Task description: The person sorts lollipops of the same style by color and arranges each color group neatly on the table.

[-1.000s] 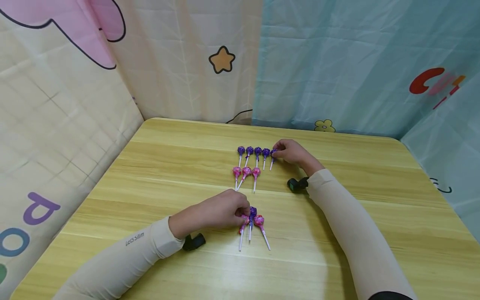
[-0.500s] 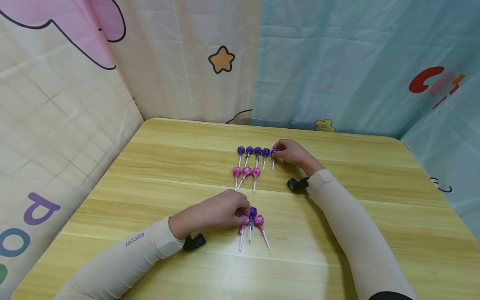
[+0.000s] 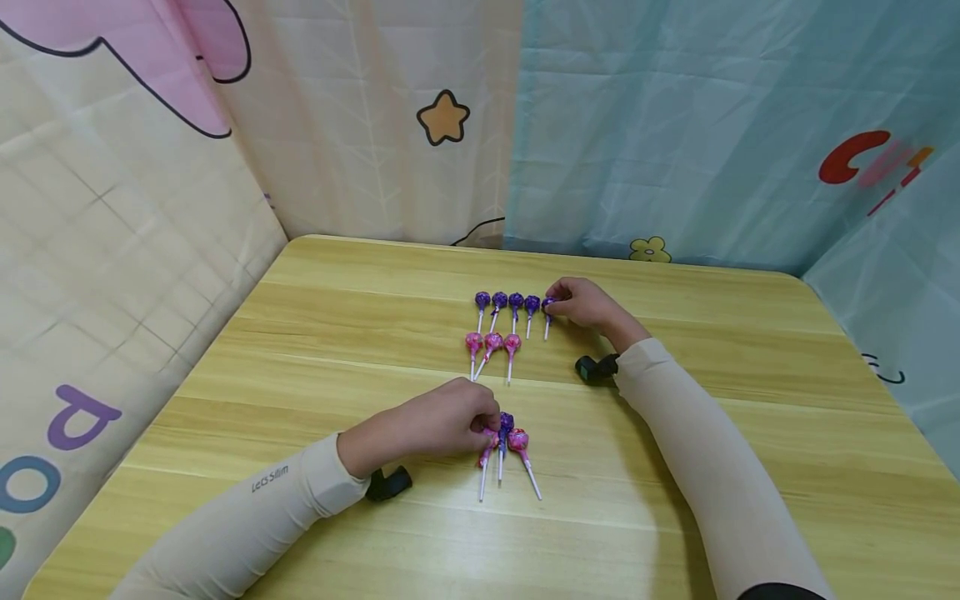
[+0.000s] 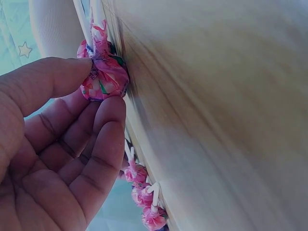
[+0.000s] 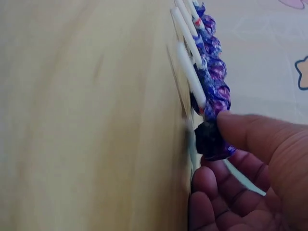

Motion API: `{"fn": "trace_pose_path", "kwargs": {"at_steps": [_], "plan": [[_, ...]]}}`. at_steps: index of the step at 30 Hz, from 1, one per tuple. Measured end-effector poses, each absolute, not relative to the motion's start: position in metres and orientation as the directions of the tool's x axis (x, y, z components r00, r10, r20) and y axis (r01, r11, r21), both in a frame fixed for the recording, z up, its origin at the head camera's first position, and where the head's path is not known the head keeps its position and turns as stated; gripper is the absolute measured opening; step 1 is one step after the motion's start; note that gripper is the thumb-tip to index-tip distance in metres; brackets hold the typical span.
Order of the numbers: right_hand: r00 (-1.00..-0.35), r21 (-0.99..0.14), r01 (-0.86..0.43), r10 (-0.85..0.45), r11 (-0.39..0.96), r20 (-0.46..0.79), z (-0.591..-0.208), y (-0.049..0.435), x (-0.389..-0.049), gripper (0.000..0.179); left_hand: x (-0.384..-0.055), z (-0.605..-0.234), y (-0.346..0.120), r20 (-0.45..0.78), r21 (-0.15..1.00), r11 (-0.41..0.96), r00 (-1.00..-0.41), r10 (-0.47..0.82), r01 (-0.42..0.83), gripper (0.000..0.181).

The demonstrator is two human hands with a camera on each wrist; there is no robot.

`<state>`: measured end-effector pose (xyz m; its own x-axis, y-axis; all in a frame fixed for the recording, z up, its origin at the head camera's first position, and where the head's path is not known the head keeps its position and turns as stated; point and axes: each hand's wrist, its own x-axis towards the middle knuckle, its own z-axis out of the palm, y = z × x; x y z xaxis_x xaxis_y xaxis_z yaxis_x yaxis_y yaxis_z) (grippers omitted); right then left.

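My right hand pinches the purple-wrapped lollipop at the right end of a row of several purple lollipops, sticks toward me. Below that row lie three pink lollipops, the middle one slanted. Nearer me, my left hand holds the head of a pink lollipop between thumb and fingers, its white stick pointing toward me. Right beside it lie a purple lollipop and another pink lollipop. The left fingers partly cover the held head in the head view.
Everything lies on a light wooden table. Printed curtains hang behind its far edge and along both sides. A black wrist camera sits under the left wrist and another black camera by the right.
The stick of the purple lollipop in my right hand has swung slightly right, now more in line with the row. The left hand has stayed in place.
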<state>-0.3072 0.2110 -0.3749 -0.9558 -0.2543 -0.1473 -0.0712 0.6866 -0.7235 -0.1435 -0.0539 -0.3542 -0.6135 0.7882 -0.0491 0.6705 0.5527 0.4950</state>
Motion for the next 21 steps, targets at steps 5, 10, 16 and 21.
{"fn": "trace_pose_path", "kwargs": {"at_steps": [5,10,16,21], "plan": [[-0.958,-0.724,-0.088,-0.258,0.684,-0.127,-0.3756,0.2153,-0.3073,0.023,-0.1432,-0.3543,-0.0541,-0.037,0.497,0.544,-0.610,0.792,0.676,0.015],[-0.955,-0.728,-0.101,-0.272,0.678,-0.120,-0.3777,0.2163,-0.3091,0.022,-0.1433,-0.3550,-0.0554,-0.039,0.498,0.548,-0.614,0.788,0.672,0.014],[-0.954,-0.710,-0.114,-0.276,0.695,-0.117,-0.3780,0.2152,-0.3103,0.020,-0.1432,-0.3553,-0.0554,-0.047,0.506,0.550,-0.615,0.787,0.664,0.014],[-0.951,-0.697,-0.125,-0.286,0.706,-0.118,-0.3761,0.2143,-0.3097,0.020,-0.1433,-0.3550,-0.0546,-0.047,0.507,0.548,-0.614,0.788,0.665,0.014]]}}
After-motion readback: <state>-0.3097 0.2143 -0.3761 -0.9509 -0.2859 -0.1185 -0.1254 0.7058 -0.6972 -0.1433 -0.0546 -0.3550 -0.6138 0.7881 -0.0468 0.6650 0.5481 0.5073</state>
